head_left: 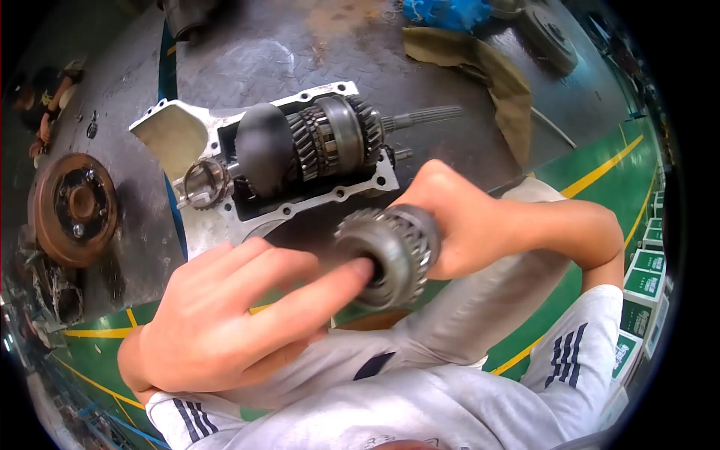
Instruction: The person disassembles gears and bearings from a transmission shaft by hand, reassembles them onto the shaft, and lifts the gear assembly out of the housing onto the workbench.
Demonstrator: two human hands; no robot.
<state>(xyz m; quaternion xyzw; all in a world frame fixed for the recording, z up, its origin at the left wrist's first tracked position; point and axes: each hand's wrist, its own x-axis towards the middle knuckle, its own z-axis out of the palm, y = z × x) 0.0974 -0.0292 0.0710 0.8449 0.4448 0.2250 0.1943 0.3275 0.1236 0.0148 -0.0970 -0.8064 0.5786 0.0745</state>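
My right hand [450,217] is wrapped round a steel gear assembly [390,255] with toothed rings, held above my lap. The index finger of my left hand [232,315] reaches to the bore in the gear's near face; its thumb and other fingers are apart from the gear. Behind the hands lies an open metal gearbox housing [304,201] with a shaft of several gears [330,139] in it. A splined shaft end [427,118] sticks out to the right. A small ring part [206,182] rests at the housing's left end. A dark blurred oval hides part of the housing.
A rusty round drum [77,210] lies on the left of the metal table [247,56]. Brown cloth [510,94], a blue bundle [446,13] and a round disc [547,34] are at the back right. Another person's hand [56,97] shows at the far left.
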